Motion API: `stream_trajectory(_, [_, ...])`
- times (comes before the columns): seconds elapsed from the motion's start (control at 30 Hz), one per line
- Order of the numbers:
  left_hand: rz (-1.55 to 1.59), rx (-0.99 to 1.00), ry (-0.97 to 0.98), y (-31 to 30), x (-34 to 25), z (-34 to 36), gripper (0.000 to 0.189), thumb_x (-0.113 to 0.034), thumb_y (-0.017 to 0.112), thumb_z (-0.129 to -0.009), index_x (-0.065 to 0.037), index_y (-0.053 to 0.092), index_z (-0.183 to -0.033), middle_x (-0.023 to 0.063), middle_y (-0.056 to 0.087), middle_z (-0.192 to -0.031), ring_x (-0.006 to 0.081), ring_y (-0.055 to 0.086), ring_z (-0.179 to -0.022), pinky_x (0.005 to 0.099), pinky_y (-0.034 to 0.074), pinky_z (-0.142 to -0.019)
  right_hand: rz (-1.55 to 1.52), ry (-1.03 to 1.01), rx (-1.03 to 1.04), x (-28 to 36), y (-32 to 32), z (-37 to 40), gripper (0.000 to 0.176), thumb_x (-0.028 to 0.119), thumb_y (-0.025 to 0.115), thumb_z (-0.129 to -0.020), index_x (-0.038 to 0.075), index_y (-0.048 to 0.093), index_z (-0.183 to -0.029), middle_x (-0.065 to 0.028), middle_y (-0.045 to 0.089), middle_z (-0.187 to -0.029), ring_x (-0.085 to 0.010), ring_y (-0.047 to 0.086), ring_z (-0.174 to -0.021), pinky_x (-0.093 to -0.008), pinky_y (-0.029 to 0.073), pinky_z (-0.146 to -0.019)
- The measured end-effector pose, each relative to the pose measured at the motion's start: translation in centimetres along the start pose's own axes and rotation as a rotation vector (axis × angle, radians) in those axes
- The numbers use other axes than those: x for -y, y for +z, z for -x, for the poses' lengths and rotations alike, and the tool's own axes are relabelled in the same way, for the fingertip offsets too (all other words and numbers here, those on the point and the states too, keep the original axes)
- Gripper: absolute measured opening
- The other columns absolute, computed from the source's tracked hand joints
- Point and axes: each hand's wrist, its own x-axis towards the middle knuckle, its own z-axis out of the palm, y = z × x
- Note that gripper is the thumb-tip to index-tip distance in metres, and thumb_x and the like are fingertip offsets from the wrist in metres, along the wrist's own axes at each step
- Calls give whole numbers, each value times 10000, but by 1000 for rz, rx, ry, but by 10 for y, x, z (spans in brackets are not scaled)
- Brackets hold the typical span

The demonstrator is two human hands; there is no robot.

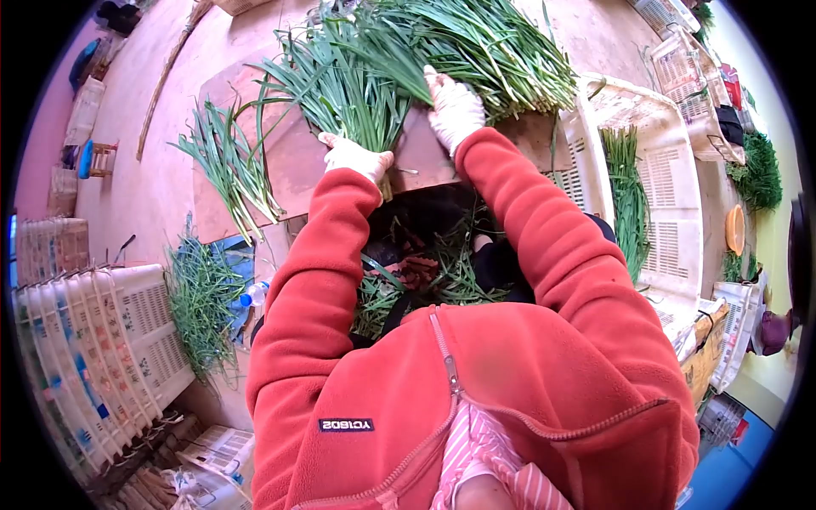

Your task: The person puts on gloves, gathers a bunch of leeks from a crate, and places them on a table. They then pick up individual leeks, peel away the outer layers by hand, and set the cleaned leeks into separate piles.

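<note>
My left hand [355,159], in a whitish glove, is wrapped round the lower stems of a bunch of garlic chives [353,98] at the near edge of a low board. Its green leaves fan away from me. My right hand [456,110], gloved as well, is closed on the stem ends of a smaller clump of chives [395,68], which lies across the bunch. Beyond my right hand rests a large heap of chives [501,55], pale stems toward me. A small loose pile of chives [225,161] lies on the board's left side.
At right stands a white plastic crate [671,170] holding a chive bundle [625,195]. Stacked white crates [102,340] are at left, near scattered chive leaves [200,297] and a blue-capped bottle [253,295]. A long stick [170,72] lies on the floor. Trimmings lie below the board.
</note>
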Motion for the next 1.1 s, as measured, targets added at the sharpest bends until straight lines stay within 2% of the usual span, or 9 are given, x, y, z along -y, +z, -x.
stream_trajectory(0.33, [-215,-77,-53,-3,8,4,1193,-285,791,-653,-21,-65,-1441,246,481,-1251,327,543,-1108,346,440,-944,2,144,32,1,24,-22,692,150,539,-831,122,213,-1440,-97,464,-1284,-279,551,-913,-402,486,-772])
stream_trajectory(0.4, [-7,-59,23,-4,29,-11,1035,-163,680,-748,-23,-77,-1439,272,498,-1207,335,570,-1064,386,467,-909,-34,148,-130,7,11,-17,393,293,358,-954,102,425,-1291,-149,603,-1016,-306,602,-776,-421,501,-720])
stream_trajectory(0.47, [11,-53,32,-13,35,1,946,-43,577,-748,-10,-70,-1439,267,526,-1191,327,587,-1042,346,457,-916,-124,174,-348,14,1,-8,512,456,209,-983,89,558,-1060,-153,630,-721,-329,624,-663,-443,506,-674])
stream_trajectory(0.53, [155,-9,77,-12,57,-2,1001,-35,611,-719,-7,-85,-1437,228,541,-1192,301,591,-1022,309,453,-906,-86,206,-282,14,5,-15,498,440,217,-986,80,552,-1064,-157,630,-741,-327,624,-675,-436,508,-672])
stream_trajectory(0.63, [851,255,446,-10,98,-3,456,-71,643,-761,-6,472,-1179,118,611,-1005,220,612,-846,331,494,-737,-36,242,-144,11,9,-23,432,370,236,-995,59,513,-1110,-166,630,-786,-310,628,-685,-421,516,-665])
stream_trajectory(0.7, [1142,628,125,-32,111,26,357,-171,653,-798,-38,532,-1106,83,622,-906,194,614,-732,339,508,-635,136,33,-365,3,24,-21,390,329,264,-997,51,479,-1164,-149,632,-796,-299,632,-673,-414,522,-668])
stream_trajectory(0.73, [1326,639,50,-30,115,40,306,-201,630,-835,-34,528,-1070,52,601,-755,166,588,-599,299,526,-564,59,217,-14,12,-1,-23,367,243,310,-987,59,388,-1295,-141,627,-889,-285,636,-721,-403,528,-675])
stream_trajectory(1.0, [1929,1200,483,-37,123,87,451,-185,683,-797,54,497,-1131,114,517,-1045,194,539,-831,308,480,-660,115,91,92,14,-6,-16,530,110,385,-936,150,219,-1437,-120,485,-1245,-242,562,-1025,-402,467,-869])
stream_trajectory(1.1, [1961,1095,505,-22,133,74,400,-179,684,-798,47,532,-1092,116,494,-1110,185,535,-850,315,443,-688,301,-21,-46,33,-44,13,559,107,428,-900,166,256,-1429,-100,440,-1302,-224,506,-1103,-371,439,-885])
